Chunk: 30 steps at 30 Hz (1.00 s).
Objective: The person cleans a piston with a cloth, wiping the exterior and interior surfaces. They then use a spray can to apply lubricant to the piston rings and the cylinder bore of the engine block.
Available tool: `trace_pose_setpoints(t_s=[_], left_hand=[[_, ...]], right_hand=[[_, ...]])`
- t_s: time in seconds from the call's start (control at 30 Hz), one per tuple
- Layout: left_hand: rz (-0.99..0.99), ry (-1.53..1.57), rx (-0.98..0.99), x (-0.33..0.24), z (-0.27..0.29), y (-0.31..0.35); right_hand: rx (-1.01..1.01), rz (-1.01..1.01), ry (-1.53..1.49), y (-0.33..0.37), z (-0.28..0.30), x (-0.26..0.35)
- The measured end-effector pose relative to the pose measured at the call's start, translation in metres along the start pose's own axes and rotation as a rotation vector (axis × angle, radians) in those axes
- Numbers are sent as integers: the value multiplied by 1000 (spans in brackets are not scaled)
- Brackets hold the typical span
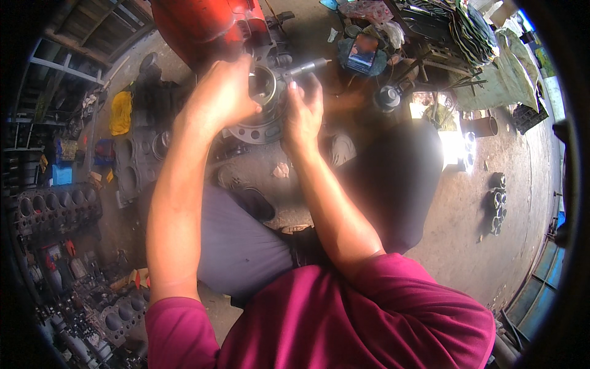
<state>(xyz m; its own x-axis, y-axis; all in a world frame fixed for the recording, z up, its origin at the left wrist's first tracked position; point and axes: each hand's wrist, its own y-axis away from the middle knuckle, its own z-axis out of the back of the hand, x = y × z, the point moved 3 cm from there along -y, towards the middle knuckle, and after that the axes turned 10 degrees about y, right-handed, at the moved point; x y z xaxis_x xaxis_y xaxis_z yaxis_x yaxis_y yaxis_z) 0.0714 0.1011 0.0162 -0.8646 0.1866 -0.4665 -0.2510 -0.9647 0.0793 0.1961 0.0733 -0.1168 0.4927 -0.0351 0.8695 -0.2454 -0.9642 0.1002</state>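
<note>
Near the top centre, my left hand (228,91) is curled at the left side of a bright round metal ring (273,92); its fingers are partly hidden. A silver micrometer (307,67) juts to the right from the ring, its barrel tilted slightly up. My right hand (303,112) is closed at the micrometer, thumb pointing up beside the ring's right edge. Just below the ring, between my hands, is a flat metal flange (251,133) with round holes. Glare and blur hide exactly where my fingertips touch.
A red rounded machine (206,27) stands beyond my hands. Engine blocks (58,206) and other parts crowd the left floor. To the right are a tool-laden bench (430,55), a phone-like screen (362,52), a pipe piece (482,127) and small metal parts (498,203).
</note>
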Motion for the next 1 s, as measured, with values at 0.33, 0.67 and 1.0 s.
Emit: trace_pose_setpoints(t_s=[0.33, 0.67, 1.0], left_hand=[[-19, -13, -12, 1, -1, -1], [-6, -14, -5, 1, -1, -1], [-12, -14, -6, -1, 0, 0]], right_hand=[[-22, -19, 42, -1, 0, -1], [-8, -6, 38, 0, -1, 1], [-35, -27, -7, 3, -5, 3]])
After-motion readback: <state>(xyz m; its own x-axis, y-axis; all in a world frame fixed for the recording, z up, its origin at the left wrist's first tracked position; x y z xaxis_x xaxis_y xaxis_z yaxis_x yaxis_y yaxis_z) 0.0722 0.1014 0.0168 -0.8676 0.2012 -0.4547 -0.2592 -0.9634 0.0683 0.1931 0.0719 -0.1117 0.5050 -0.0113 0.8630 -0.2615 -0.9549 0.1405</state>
